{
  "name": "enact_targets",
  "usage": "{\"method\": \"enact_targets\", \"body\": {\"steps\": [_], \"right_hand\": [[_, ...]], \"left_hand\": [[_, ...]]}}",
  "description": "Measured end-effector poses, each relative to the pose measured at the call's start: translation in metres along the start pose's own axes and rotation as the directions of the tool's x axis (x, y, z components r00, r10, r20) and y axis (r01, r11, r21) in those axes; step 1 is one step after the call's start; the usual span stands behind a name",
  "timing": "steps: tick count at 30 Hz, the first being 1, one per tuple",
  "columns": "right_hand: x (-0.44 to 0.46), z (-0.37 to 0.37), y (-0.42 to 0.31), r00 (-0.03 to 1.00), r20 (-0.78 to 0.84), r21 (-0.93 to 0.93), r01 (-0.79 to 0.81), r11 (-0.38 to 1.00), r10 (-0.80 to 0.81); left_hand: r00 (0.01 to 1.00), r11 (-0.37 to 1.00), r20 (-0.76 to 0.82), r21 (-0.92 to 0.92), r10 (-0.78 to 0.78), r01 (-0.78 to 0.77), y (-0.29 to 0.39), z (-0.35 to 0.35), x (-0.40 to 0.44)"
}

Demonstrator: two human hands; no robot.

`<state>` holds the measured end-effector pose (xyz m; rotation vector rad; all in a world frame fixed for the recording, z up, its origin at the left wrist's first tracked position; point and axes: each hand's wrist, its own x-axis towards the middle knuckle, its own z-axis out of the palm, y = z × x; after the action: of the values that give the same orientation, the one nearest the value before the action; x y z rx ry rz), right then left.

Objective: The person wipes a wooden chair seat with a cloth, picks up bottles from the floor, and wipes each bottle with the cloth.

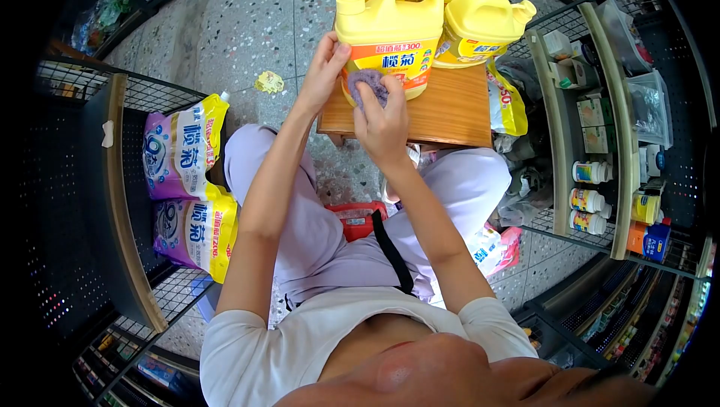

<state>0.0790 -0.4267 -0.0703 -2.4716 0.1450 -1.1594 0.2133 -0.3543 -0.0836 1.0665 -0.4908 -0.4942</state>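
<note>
A yellow jug of detergent (390, 21) stands upright near the left side of a small wooden table (457, 118). My left hand (324, 70) grips the jug's left side, thumb toward its front. Bunched in my right hand (382, 118) is a purple-grey cloth (367, 83), pressed against the lower left of the jug's label. The fingers of that hand are closed round the cloth. Several more yellow jugs, one of them (484, 28) at the right, stand close behind and beside the held one.
Purple and yellow detergent bags (187, 145) sit on the left wire shelf. The right shelf (622, 130) carries white bottles (589, 201), boxes and clear plastic bins. A red basket (352, 219) lies on the floor between my legs. A yellowish scrap (270, 82) lies on the speckled floor.
</note>
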Motion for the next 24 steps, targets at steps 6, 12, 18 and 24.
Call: {"method": "enact_targets", "body": {"steps": [6,12,18,24], "right_hand": [[-0.021,-0.001,0.002,0.999,0.033,-0.025,-0.004,1.000,0.005],[-0.029,-0.007,-0.003,0.995,0.082,0.008,-0.059,0.998,0.059],[-0.024,-0.023,-0.007,0.957,0.251,0.165,-0.188,0.968,0.143],[-0.025,-0.016,-0.004,0.967,0.228,0.227,-0.165,0.960,0.113]], "left_hand": [[1.000,1.000,-0.004,-0.014,-0.019,0.019,0.003,0.002,-0.002],[1.000,1.000,0.021,-0.011,0.010,-0.009,0.003,0.002,-0.004],[0.999,0.997,-0.024,-0.073,-0.032,0.030,-0.002,-0.002,-0.003],[0.999,0.999,-0.023,-0.026,0.034,-0.034,0.001,0.009,-0.006]]}}
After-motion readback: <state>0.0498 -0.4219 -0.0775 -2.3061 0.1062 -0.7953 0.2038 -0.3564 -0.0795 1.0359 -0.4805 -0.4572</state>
